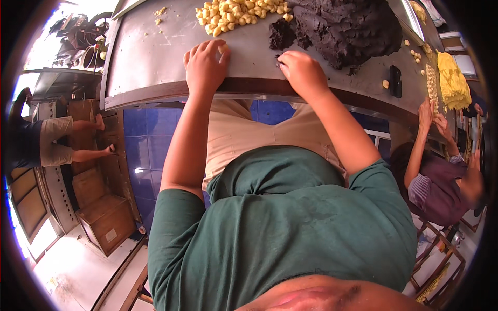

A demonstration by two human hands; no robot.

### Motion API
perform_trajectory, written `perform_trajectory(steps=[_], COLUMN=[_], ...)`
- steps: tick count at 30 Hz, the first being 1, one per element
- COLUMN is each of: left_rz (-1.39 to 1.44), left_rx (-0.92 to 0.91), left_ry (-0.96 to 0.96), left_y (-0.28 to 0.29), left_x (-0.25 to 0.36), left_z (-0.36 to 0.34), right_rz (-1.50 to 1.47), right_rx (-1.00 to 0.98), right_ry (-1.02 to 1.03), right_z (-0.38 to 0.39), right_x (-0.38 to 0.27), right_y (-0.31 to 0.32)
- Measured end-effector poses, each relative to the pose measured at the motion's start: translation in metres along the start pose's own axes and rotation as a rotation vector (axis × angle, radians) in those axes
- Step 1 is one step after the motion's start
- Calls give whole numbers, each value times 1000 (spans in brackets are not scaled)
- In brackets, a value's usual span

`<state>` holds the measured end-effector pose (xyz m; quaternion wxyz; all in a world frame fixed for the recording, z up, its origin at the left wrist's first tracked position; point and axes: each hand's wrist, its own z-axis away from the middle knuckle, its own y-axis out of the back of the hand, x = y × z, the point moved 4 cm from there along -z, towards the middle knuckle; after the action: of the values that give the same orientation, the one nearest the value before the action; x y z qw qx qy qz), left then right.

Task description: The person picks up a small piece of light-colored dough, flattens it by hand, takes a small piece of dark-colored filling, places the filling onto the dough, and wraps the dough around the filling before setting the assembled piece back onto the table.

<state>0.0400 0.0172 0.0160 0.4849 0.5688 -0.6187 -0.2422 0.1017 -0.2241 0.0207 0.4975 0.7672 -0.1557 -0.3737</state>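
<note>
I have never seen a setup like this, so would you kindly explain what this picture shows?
There is no machine here: a person works with two bare hands, seen by a wide camera worn on the head and looking down, so straight edges look bent. On the table lie a pile of small yellow balls and a big dark lump. The left hand is curled near the yellow balls; whether it holds anything is unclear. The right hand has a dark bit at its fingertips. Another person works at right, near a yellow slab.
</note>
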Motion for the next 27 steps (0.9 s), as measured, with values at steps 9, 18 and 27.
perform_trajectory(steps=[9,18,27], left_rz=[-2,45,76], left_rx=[31,57,38], left_ry=[-13,-37,-78], left_y=[3,-2,-2], left_x=[-4,-4,1], left_z=[2,-1,0], right_rz=[23,252,72], right_rx=[285,315,308], right_ry=[-65,-25,-207], right_z=[47,-5,45], right_x=[17,26,33], right_y=[-3,-13,9])
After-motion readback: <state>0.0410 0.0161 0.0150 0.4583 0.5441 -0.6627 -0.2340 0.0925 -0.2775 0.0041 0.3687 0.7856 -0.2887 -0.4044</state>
